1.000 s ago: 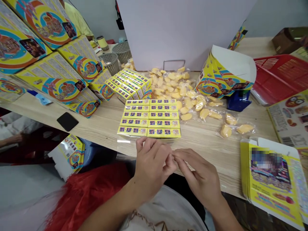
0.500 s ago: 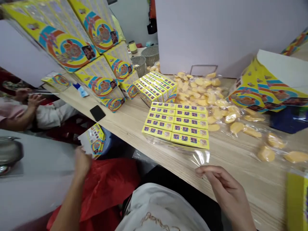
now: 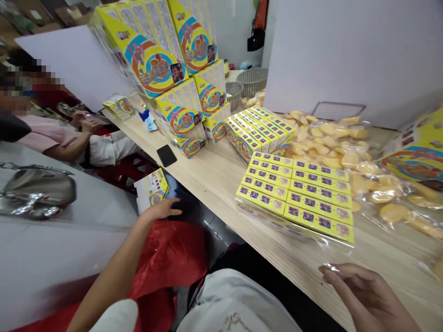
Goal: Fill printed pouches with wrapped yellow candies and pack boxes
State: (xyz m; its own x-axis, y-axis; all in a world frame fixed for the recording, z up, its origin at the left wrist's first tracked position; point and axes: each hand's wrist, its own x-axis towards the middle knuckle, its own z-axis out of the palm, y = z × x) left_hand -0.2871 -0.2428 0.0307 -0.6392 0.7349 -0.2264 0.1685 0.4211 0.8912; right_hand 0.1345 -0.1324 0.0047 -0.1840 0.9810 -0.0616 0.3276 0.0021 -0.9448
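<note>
My right hand point(image 3: 367, 293) is at the table's front edge, thumb and fingertips pinched on a shiny bit of clear plastic film. Just beyond it lies a block of small yellow boxes point(image 3: 297, 191), set in two columns and covered in clear film point(image 3: 277, 221). Away to the left, my left hand point(image 3: 162, 210) is held over a red plastic bag point(image 3: 173, 253), its fingers stretched out and nothing visible in them. Close beyond that hand stands a yellow printed carton with a white flap point(image 3: 155, 186).
Yellow display boxes point(image 3: 183, 110) are stacked at the back, beside another block of boxes point(image 3: 261, 131). Bagged yellow pieces point(image 3: 332, 143) cover the right of the table. A black phone point(image 3: 166, 156) lies near the edge. Another person point(image 3: 65, 133) sits at left; a handbag point(image 3: 38, 191) rests nearby.
My view has turned left, so the table things appear further right. My left hand has moved from beside the carton, its fingers now stretched out. My right hand keeps its pinch.
</note>
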